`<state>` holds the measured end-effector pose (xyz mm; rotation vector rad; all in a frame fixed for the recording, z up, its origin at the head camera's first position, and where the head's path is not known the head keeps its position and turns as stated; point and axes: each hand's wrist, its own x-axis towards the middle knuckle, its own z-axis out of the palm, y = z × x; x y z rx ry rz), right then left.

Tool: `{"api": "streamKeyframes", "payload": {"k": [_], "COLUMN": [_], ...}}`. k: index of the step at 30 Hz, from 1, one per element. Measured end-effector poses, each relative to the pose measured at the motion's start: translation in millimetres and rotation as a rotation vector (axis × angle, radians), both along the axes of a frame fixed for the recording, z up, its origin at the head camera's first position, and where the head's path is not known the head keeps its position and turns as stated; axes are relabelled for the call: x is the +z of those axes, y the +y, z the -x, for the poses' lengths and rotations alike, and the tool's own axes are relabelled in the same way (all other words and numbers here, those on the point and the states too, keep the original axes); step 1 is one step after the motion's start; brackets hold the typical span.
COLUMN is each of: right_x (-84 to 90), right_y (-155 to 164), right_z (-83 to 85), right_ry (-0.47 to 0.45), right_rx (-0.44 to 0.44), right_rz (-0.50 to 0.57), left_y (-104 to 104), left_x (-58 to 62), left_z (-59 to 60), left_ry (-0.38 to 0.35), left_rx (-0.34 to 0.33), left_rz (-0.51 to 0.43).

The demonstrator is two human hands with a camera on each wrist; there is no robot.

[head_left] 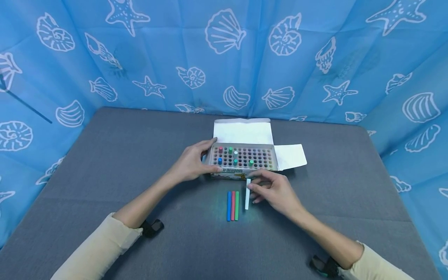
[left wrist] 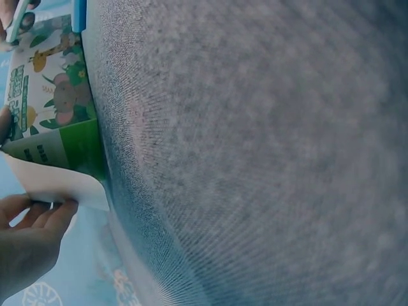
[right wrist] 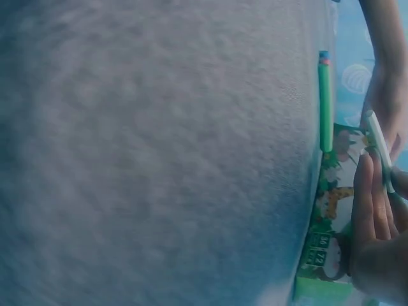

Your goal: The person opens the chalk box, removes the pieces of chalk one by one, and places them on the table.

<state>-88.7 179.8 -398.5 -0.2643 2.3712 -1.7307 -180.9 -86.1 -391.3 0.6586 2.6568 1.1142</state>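
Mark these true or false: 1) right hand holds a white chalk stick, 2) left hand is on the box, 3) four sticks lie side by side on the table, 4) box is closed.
1) True: the right hand pinches the white chalk stick.
2) True: the left hand grips the box at its left end.
3) False: three lie there, the blue stick, red stick and green stick.
4) False: its lid flaps are open.

Grey cloth-covered bench (head_left: 105,163) fills lower frame; blue curtain (head_left: 175,46) with white shells and starfish behind and at sides.
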Motion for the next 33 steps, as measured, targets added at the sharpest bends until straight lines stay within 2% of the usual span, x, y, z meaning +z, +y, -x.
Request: {"api": "streamKeyframes", "payload": {"k": [12, 19, 33], "right_x": [-13.7, -18.7, -21.0], "right_y": [-2.9, -2.9, -3.7], "right_z": [0.1, 2.7, 2.9], "right_ry": [-0.128, -0.193, -0.168], "right_rx": [0.05, 0.044, 0.014], "right_rz": [-0.015, -0.038, -0.13], "left_y": [0.9, 1.6, 1.9], "left_x": [0.2, 1.0, 1.0], "left_z": [0.0, -0.3, 0.0], "left_ry": [-0.009, -0.017, -0.023], "left_rx": [0.005, 0.007, 0.008], "left_rz": [-0.014, -0.013, -0.007]}}
